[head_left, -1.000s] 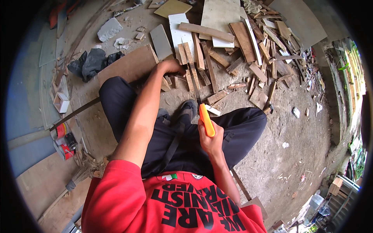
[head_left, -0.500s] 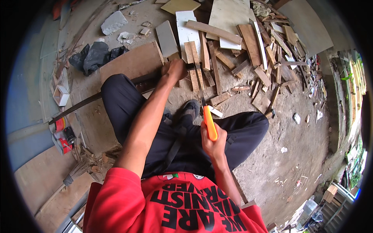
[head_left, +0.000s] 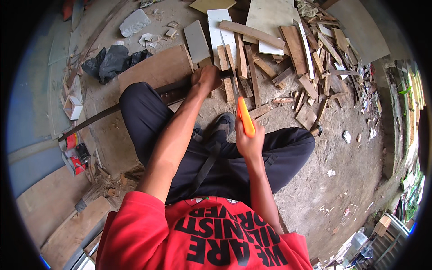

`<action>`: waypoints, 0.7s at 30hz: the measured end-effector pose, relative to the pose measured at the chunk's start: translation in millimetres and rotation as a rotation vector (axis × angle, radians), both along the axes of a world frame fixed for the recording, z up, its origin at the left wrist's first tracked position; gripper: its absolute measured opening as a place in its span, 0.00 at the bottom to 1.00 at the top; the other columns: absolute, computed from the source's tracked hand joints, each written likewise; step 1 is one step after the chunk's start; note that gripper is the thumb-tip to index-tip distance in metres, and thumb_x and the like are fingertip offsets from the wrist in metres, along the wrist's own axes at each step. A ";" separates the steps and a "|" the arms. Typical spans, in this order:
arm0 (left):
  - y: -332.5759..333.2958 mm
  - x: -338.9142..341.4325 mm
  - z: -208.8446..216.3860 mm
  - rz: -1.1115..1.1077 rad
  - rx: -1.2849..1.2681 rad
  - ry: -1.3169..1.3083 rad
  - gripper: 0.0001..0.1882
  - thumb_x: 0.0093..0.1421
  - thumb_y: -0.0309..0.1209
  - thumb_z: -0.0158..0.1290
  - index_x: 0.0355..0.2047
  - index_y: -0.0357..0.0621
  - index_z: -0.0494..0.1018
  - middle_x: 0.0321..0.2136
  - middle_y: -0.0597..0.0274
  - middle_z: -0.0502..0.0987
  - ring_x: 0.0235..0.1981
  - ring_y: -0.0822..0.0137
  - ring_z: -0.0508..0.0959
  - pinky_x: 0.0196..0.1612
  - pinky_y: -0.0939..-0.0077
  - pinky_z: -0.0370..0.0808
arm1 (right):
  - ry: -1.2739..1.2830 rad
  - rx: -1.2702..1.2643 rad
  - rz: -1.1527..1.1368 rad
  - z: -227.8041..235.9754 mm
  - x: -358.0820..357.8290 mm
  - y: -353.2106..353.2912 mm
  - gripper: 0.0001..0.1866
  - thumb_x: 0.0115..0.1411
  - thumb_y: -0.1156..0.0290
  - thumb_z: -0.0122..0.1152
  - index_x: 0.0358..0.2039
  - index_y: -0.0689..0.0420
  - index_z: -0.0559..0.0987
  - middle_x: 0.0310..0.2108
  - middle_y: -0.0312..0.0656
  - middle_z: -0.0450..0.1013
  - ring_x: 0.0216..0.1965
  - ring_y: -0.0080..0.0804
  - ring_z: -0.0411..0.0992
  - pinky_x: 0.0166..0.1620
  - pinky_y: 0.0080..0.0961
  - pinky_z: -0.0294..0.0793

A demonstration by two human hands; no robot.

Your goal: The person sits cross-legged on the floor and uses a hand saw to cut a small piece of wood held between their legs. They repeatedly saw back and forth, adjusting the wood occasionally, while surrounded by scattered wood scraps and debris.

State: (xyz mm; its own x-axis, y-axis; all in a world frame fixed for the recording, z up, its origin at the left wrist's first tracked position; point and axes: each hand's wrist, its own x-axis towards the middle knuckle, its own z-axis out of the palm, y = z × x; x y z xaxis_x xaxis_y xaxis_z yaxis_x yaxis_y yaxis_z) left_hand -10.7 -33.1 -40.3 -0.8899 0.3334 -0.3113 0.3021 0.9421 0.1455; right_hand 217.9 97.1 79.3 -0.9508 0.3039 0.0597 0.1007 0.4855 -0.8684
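I sit on the ground with my legs crossed, in dark trousers and a red shirt. My right hand (head_left: pixel 249 140) grips the orange handle of a hand saw (head_left: pixel 245 118); its thin blade runs up toward the wood in front of me. My left hand (head_left: pixel 206 77) is stretched forward and presses down on a narrow wooden strip (head_left: pixel 226 72) lying among the offcuts, right beside the saw blade. A long dark wooden bar (head_left: pixel 135 102) runs from under that hand off to the left, across my left knee.
Several wooden offcuts and slats (head_left: pixel 288 67) are scattered ahead and to the right, with pale boards (head_left: pixel 270 18) behind them. A brown plywood sheet (head_left: pixel 153 67) and a black plastic bag (head_left: pixel 112 60) lie at left. Small tins (head_left: pixel 74 153) stand by my left side.
My left hand has stayed on the wooden strip. My right hand has pushed the saw forward, so the blade now reaches the wood by my left hand.
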 end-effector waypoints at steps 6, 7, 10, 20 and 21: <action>-0.7 -3.3 6.8 -0.015 -0.068 -0.045 0.10 0.58 0.39 0.53 0.29 0.51 0.82 0.35 0.56 0.83 0.38 0.59 0.84 0.38 0.67 0.79 | 0.029 -0.226 0.004 -17.8 -10.7 -19.4 0.09 0.58 0.70 0.60 0.27 0.64 0.78 0.16 0.50 0.72 0.18 0.42 0.74 0.27 0.34 0.72; 0.4 -4.1 10.4 -0.045 -0.100 -0.047 0.10 0.58 0.39 0.53 0.30 0.51 0.82 0.36 0.55 0.83 0.38 0.59 0.84 0.39 0.67 0.79 | -0.048 -0.217 0.014 -21.4 -4.4 -20.9 0.08 0.56 0.70 0.61 0.28 0.63 0.79 0.18 0.49 0.73 0.21 0.40 0.76 0.29 0.32 0.74; 15.2 5.1 39.5 0.027 -0.103 -0.138 0.12 0.56 0.36 0.53 0.36 0.49 0.83 0.41 0.54 0.82 0.44 0.58 0.82 0.44 0.67 0.79 | -0.008 -0.256 -0.053 -27.7 -3.0 -9.4 0.07 0.55 0.71 0.61 0.28 0.63 0.78 0.18 0.49 0.73 0.21 0.39 0.76 0.29 0.31 0.74; 17.6 14.7 57.3 0.081 -0.064 -0.155 0.12 0.57 0.34 0.50 0.36 0.49 0.82 0.42 0.54 0.82 0.45 0.58 0.82 0.44 0.67 0.79 | -0.017 -0.243 -0.094 -12.0 -3.4 -13.4 0.08 0.57 0.72 0.61 0.28 0.64 0.77 0.18 0.51 0.72 0.20 0.47 0.75 0.27 0.34 0.71; 18.3 18.7 71.6 0.082 -0.080 -0.174 0.12 0.58 0.34 0.50 0.36 0.49 0.82 0.42 0.55 0.82 0.46 0.58 0.82 0.44 0.67 0.79 | -0.021 -0.285 -0.106 -14.6 -2.7 -13.6 0.08 0.58 0.71 0.61 0.27 0.64 0.77 0.18 0.51 0.72 0.20 0.49 0.74 0.26 0.34 0.71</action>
